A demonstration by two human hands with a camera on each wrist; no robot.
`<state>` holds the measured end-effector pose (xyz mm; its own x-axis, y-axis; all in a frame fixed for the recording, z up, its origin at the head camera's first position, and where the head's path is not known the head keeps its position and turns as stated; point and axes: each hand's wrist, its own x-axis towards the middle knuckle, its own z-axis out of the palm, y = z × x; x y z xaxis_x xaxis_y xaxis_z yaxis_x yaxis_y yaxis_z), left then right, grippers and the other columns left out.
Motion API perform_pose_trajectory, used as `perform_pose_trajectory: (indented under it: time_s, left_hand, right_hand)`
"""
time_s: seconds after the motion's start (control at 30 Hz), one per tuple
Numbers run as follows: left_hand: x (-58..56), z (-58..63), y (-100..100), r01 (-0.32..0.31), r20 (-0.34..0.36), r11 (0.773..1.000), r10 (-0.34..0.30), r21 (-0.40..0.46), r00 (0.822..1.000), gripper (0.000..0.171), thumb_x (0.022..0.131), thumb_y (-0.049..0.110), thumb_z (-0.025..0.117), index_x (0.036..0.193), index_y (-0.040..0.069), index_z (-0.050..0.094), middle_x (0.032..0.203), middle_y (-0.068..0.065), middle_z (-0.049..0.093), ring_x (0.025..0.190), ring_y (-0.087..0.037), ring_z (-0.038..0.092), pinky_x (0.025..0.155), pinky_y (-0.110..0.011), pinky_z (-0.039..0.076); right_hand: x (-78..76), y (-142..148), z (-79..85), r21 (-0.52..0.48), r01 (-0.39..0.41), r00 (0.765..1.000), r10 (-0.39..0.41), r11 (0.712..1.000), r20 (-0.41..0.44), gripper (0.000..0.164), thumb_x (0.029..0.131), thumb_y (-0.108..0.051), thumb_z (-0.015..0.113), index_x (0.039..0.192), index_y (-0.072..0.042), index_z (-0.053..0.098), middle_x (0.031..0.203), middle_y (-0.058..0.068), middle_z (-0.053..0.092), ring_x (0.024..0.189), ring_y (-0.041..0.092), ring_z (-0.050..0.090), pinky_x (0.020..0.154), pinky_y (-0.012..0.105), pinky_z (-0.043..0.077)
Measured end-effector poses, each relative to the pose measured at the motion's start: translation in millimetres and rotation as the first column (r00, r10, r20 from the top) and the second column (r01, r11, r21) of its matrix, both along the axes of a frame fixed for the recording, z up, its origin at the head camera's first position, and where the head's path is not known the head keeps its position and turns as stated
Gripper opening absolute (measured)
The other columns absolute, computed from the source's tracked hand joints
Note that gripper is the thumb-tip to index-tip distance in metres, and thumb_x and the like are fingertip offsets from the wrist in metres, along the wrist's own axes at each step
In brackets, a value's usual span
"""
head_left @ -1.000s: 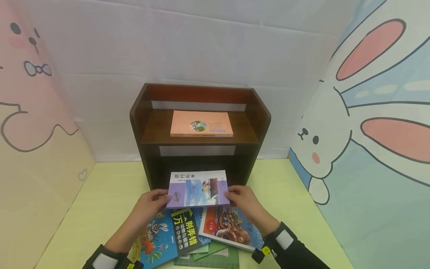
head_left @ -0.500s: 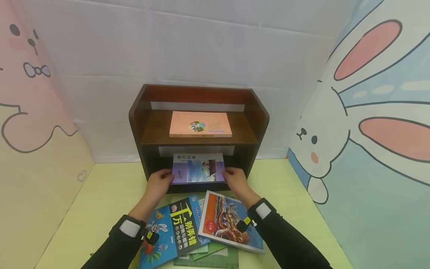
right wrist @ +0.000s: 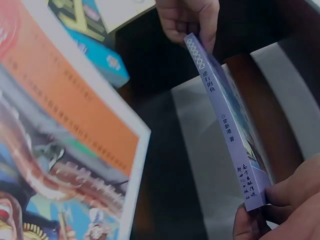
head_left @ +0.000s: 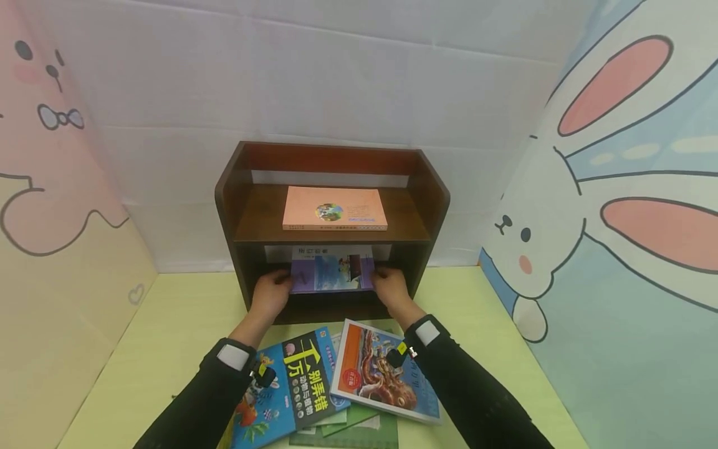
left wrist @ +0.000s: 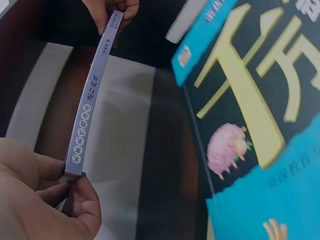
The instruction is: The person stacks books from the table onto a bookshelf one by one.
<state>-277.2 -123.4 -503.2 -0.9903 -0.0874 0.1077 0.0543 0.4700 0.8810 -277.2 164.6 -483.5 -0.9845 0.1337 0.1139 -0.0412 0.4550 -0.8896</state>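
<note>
A purple and white book (head_left: pixel 331 273) with a picture of sea and sky on its cover lies partly inside the lower compartment of a dark brown bookshelf (head_left: pixel 417 259). My left hand (head_left: pixel 272 292) pinches its left end between thumb and fingers. At the opposite end, my right hand (head_left: pixel 391 290) pinches the book the same way. Both wrist views show the purple spine (left wrist: pixel 92 95) facing out, held level above the shelf's bottom board. The upper shelf hides the book's far edge in the head view.
An orange-pink book (head_left: pixel 335 208) lies flat on the upper shelf. In front of the bookshelf, on the pale yellow table (head_left: pixel 185 337), lie a blue book (head_left: pixel 291 386), an octopus-cover book (head_left: pixel 387 374) and green books (head_left: pixel 364 430) beneath them. Cartoon-printed walls stand at both sides.
Both hands have carried the purple book forward, from above the pile of books into the bookshelf's lower compartment. The pile and the orange-pink book have stayed put.
</note>
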Motion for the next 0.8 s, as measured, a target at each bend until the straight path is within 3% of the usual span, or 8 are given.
perform_pose_trajectory:
  time_s: [0.07, 0.27, 0.4, 0.53, 0.7, 0.8]
  left_hand:
    - [-2.8, -5.1, 1, 0.008, 0.0, 1.0, -0.008, -0.03, 1.0, 0.04, 0.107, 0.017, 0.063, 0.135, -0.01, 0.07, 0.136, -0.032, 0.069, 0.13, -0.05, 0.063, 0.111, -0.063, 0.049]
    - [-8.2, -23.8, 3, 0.056, 0.048, 0.987, -0.049, -0.149, 0.998, 0.042, 0.104, 0.017, 0.064, 0.134, -0.012, 0.07, 0.133, -0.033, 0.07, 0.124, -0.051, 0.066, 0.106, -0.064, 0.052]
    - [-9.7, -33.1, 4, 0.089, 0.061, 0.974, -0.078, -0.209, 0.995, 0.036, 0.102, 0.016, 0.068, 0.123, -0.013, 0.073, 0.115, -0.03, 0.075, 0.105, -0.046, 0.071, 0.094, -0.061, 0.057]
    - [-10.4, -39.0, 4, 0.109, 0.062, 0.97, -0.098, -0.219, 0.993, 0.032, 0.1, 0.014, 0.07, 0.115, -0.014, 0.075, 0.105, -0.026, 0.076, 0.091, -0.038, 0.068, 0.084, -0.058, 0.058]
    - [-12.0, -43.2, 6, 0.117, 0.09, 0.961, -0.097, -0.252, 0.991, 0.033, 0.1, 0.013, 0.069, 0.116, -0.015, 0.074, 0.108, -0.027, 0.076, 0.091, -0.037, 0.068, 0.084, -0.057, 0.059]
    - [-10.6, -39.0, 8, 0.116, 0.099, 0.957, -0.093, -0.265, 0.991, 0.033, 0.099, 0.014, 0.069, 0.114, -0.015, 0.074, 0.106, -0.027, 0.076, 0.091, -0.038, 0.068, 0.084, -0.058, 0.059]
  right_hand:
    - [-2.9, 0, -6.4, 0.013, -0.007, 1.0, 0.007, 1.0, 0.005, 0.032, 0.107, -0.011, 0.062, 0.125, 0.013, 0.076, 0.117, 0.023, 0.074, 0.096, 0.028, 0.059, 0.087, 0.044, 0.056]
    - [-9.0, 3, -30.6, 0.145, -0.048, 0.997, 0.039, 0.988, 0.066, 0.025, 0.107, -0.007, 0.061, 0.105, 0.014, 0.075, 0.089, 0.014, 0.065, 0.081, 0.027, 0.055, 0.072, 0.042, 0.051]
    - [-11.2, 3, -42.7, 0.218, -0.065, 0.993, 0.041, 0.974, 0.113, 0.028, 0.108, -0.007, 0.06, 0.115, 0.016, 0.074, 0.107, 0.024, 0.073, 0.097, 0.037, 0.068, 0.086, 0.052, 0.06]
    - [-15.7, 3, -52.5, 0.292, -0.071, 0.991, 0.036, 0.954, 0.126, 0.031, 0.107, -0.007, 0.059, 0.12, 0.018, 0.072, 0.124, 0.033, 0.072, 0.115, 0.047, 0.069, 0.1, 0.059, 0.058]
    - [-22.6, 2, -61.2, 0.345, -0.087, 0.99, 0.044, 0.935, 0.131, 0.029, 0.108, -0.008, 0.058, 0.116, 0.014, 0.075, 0.121, 0.03, 0.074, 0.11, 0.045, 0.07, 0.096, 0.059, 0.059]
    - [-25.5, 1, -63.6, 0.361, -0.084, 0.993, 0.05, 0.929, 0.103, 0.025, 0.106, -0.006, 0.06, 0.11, 0.013, 0.076, 0.113, 0.028, 0.075, 0.101, 0.041, 0.07, 0.09, 0.057, 0.06]
